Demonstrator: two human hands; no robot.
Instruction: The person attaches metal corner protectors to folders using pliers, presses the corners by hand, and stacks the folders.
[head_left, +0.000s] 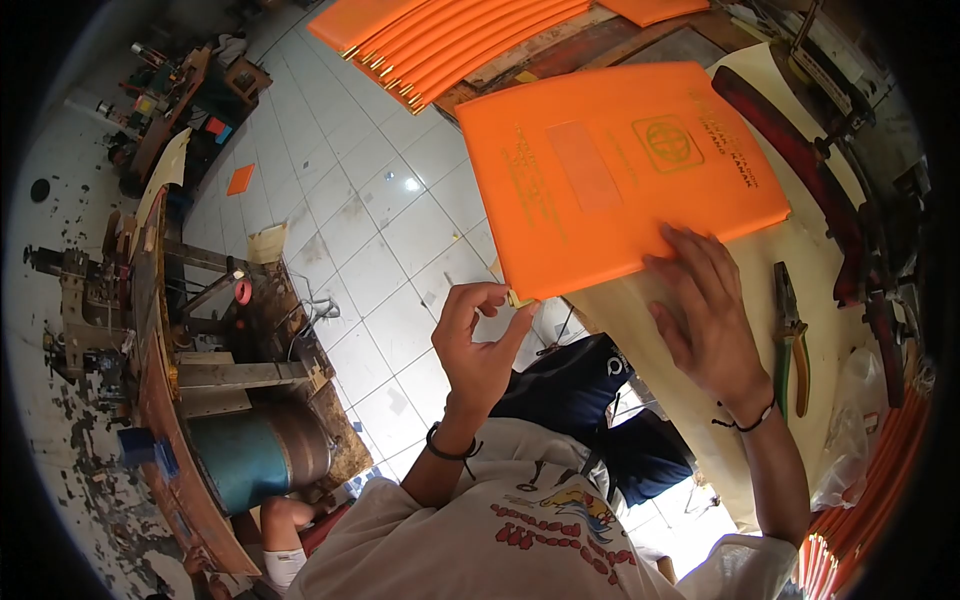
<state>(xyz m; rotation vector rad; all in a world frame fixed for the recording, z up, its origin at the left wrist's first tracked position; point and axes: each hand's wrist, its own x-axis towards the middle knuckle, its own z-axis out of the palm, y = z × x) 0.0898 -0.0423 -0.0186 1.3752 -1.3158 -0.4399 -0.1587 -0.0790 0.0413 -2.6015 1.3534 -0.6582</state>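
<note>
An orange folder (640, 225) with gold print and a clear window lies in front of me, its near left corner jutting past the table edge. At that corner, my left hand (480, 340) pinches a small gold-coloured corner piece (517, 299) between thumb and index finger. The piece touches the folder; how firmly it sits there I cannot tell. My right hand (705, 315) is open, its fingertips resting on the folder's near edge. Pliers (792, 345) with green and yellow handles lie to the right of that hand.
Overlapping orange folders (450, 40) with gold corners lie at the table's far side. More orange folders (865, 500) are at lower right, near a plastic bag (850, 430). A dark red metal bar (800, 160) borders the right side. Another person's knee (285, 520) shows at lower left.
</note>
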